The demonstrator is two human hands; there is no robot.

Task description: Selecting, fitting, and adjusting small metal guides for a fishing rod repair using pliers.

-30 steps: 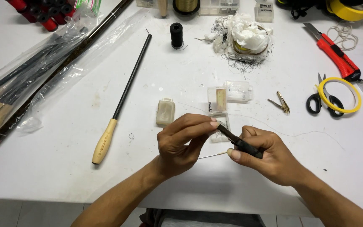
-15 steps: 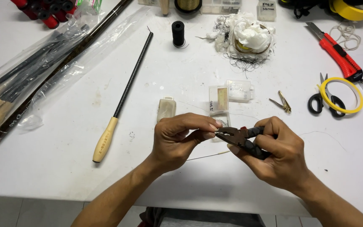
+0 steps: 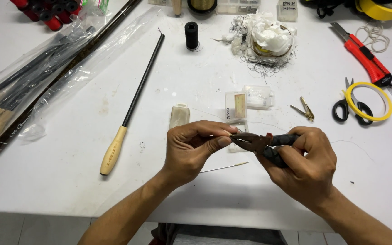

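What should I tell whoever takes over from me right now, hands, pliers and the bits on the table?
Right hand: gripping the pliers by the dark handles, nose pointing left.
Left hand: thumb and forefinger pinched right at the plier tips, holding something too small to make out.
Table: a thin wire lies just below the hands; small clear boxes and a small clipper sit just beyond them; a black rod with a wooden handle lies to the left.
Done: pliers brought to the pinched piece.
Left: cannot tell whether the jaws have closed on it; check before squeezing or pulling.
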